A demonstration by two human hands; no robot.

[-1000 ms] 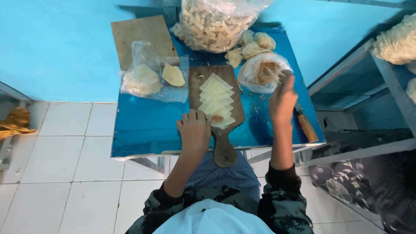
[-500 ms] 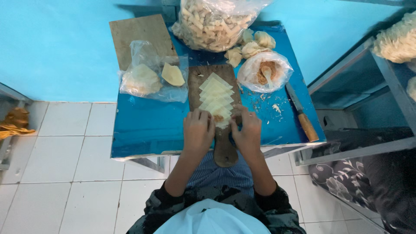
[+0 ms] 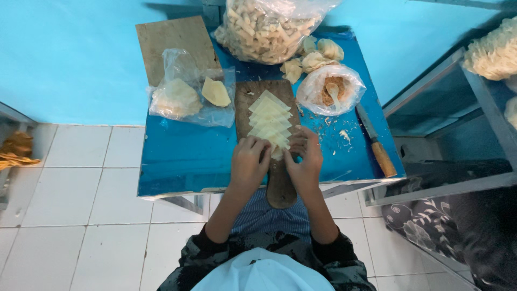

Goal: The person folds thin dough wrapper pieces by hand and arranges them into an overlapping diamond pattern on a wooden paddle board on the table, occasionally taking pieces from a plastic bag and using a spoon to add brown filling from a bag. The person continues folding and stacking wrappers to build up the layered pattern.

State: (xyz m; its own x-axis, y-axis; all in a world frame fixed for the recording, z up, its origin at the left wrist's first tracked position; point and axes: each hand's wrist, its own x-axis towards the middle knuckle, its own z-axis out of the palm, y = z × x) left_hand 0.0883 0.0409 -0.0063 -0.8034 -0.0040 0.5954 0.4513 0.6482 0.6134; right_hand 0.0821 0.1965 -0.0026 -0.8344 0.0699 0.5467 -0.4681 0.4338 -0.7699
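Blue surface against a turquoise wall, white tiled floor below; head view only. Wooden cutting board lies lengthwise mid-surface, handle hanging over the near edge. Row of pale square dough wrappers overlaps along the board. Left hand and right hand sit side by side at the near end of the row, fingers curled down and pinching the nearest wrapper between them. Clear bag of pale dough pieces left of the board, resting partly on a second bare wooden board. Large bag of fried snacks at the far edge. Open bag with brown filling and spoon right of the board. Wooden-handled knife near the right edge, apart from both hands. Metal shelf to the right.
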